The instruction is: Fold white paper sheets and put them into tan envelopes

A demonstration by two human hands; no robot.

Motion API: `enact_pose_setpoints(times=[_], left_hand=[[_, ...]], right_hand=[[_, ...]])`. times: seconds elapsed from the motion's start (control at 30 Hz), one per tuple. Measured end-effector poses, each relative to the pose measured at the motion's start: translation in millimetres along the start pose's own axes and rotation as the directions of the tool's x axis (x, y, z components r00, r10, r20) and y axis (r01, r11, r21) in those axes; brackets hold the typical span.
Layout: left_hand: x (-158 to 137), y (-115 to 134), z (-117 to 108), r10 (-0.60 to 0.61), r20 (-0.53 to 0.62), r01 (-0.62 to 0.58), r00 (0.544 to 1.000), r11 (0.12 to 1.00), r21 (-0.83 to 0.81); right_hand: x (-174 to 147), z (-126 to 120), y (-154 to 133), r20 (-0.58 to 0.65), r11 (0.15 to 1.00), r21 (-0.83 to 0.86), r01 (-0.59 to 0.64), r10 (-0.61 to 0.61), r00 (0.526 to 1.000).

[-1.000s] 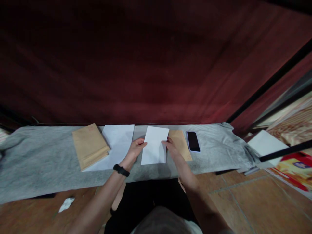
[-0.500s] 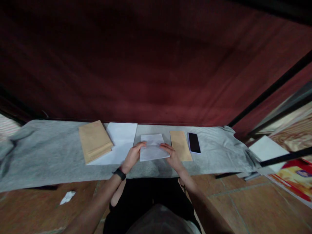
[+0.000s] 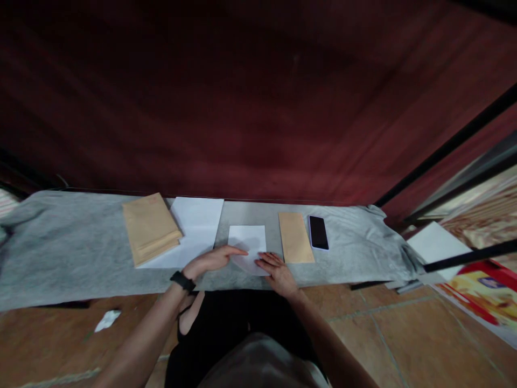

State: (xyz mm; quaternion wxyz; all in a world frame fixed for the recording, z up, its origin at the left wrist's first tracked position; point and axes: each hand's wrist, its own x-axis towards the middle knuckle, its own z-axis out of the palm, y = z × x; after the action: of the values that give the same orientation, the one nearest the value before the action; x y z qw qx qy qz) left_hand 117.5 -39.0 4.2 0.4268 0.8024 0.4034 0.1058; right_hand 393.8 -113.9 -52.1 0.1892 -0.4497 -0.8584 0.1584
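Note:
A white sheet of paper (image 3: 246, 235), apparently folded, lies on the grey cloth in front of me, its near part slightly lifted or curved. My left hand (image 3: 212, 259) reaches over its left side with the index finger stretched out on the paper; the other fingers are partly hidden. On the near right corner rests my right hand (image 3: 279, 274), palm down, fingers extended and a little apart. Just right of that hand lies a single brown envelope (image 3: 296, 238). To the left, a stack of brown envelopes (image 3: 149, 223) partly covers larger white sheets (image 3: 200, 221).
A dark-screened phone (image 3: 319, 233) lies beyond the single envelope. The grey cloth (image 3: 81, 242) covers a narrow table against a dark red curtain (image 3: 242, 108). A white scrap (image 3: 107, 320) is on the tiled floor. Black metal bars (image 3: 444, 145) stand at right.
The paper has gone from being held up between both hands to lying on the cloth. Both hands have loosened from its edges and now press on it from above. The view has shifted slightly.

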Motion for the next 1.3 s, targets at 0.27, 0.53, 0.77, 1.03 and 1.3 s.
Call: enact_pose_setpoints(times=[0.27,0.53,0.77,1.03,1.3], left_hand=[[21,26,-46,0.118,0.189,-0.072,0.975,0.97,-0.232],[72,14,71,0.176,-0.134,-0.115,0.975,0.921,0.371],[83,-12,63,0.18,-0.322,0.017,0.93,0.851,0.525],[34,-37,30,-0.012,-0.256,0.111,0.967,0.92,0.377],[-71,-21,57,0.079,-0.248,-0.022,0.966,0.974,0.225]], right_hand=[[0,7,-2,-0.041,0.998,-0.06,-0.026,0.024,0.999],[-1,0,-12,0.033,0.994,-0.105,0.001,0.003,0.999],[-5,1,-8,0.043,0.99,-0.131,0.055,-0.049,0.998],[-5,3,-8,0.033,0.996,-0.084,0.022,-0.019,0.999],[-5,4,-12,0.0,0.997,-0.083,0.0,0.0,1.0]])
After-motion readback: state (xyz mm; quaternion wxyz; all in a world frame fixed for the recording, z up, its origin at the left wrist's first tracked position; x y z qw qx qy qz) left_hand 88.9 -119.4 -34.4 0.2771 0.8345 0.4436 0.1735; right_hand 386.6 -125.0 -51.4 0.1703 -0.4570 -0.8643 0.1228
